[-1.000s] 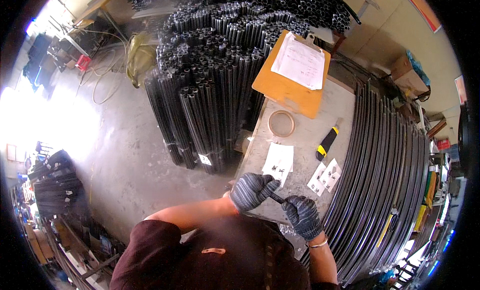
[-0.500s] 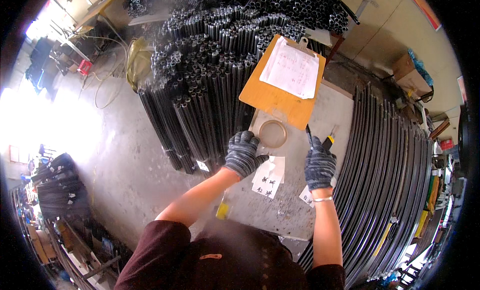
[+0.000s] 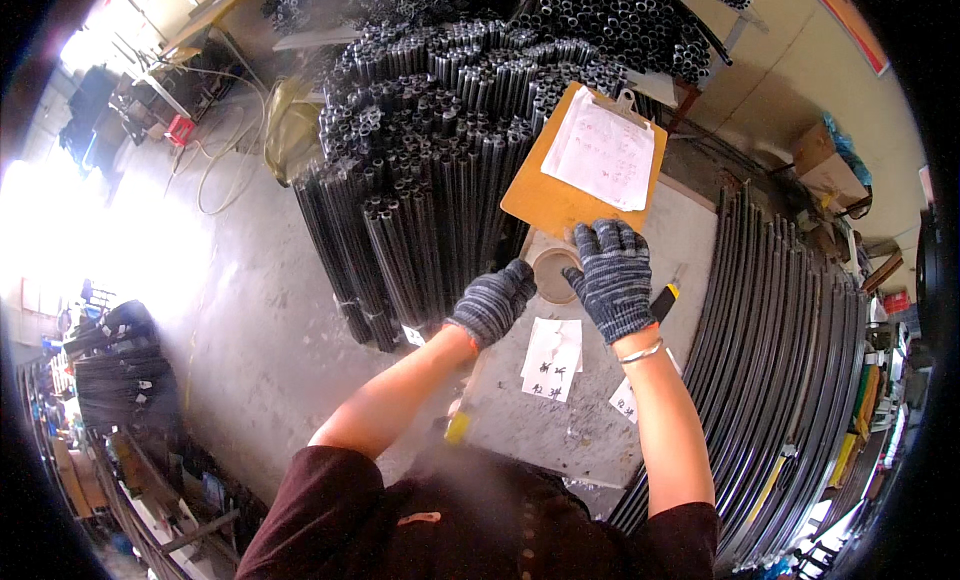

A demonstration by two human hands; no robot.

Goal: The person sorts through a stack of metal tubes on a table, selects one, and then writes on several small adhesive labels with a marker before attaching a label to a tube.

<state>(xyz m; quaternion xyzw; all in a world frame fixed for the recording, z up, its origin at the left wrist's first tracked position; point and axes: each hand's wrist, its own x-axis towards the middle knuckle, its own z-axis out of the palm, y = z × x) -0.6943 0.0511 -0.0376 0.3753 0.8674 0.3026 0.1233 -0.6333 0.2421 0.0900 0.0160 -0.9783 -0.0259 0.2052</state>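
My right hand [image 3: 612,280], in a grey knitted glove, lies with its fingers stretched over the lower edge of a brown clipboard [image 3: 532,195]. White written sheets [image 3: 603,160] are on the clipboard. Below it, partly covered by my right thumb, is a tan ring like a roll of tape [image 3: 540,280]. My left hand [image 3: 492,305], gloved too, is beside the ring at the table's left edge, fingers curled together; anything in them is hidden. White paper slips [image 3: 550,365] with handwriting lie between my forearms. A black and yellow utility knife [image 3: 667,299] rests right of my right hand.
Dense bundles of black tubes [image 3: 420,220] stand beyond the grey table [image 3: 560,440] on the left. Long dark bars [image 3: 760,370] line its right side. More tubes [image 3: 620,30] are stacked at the back. A cardboard box [image 3: 828,165] sits far right.
My right hand has moved up and left onto the clipboard edge and spread its fingers; the pen-like thing it held is out of sight. My left fingers have drawn together. The view has shifted slightly.
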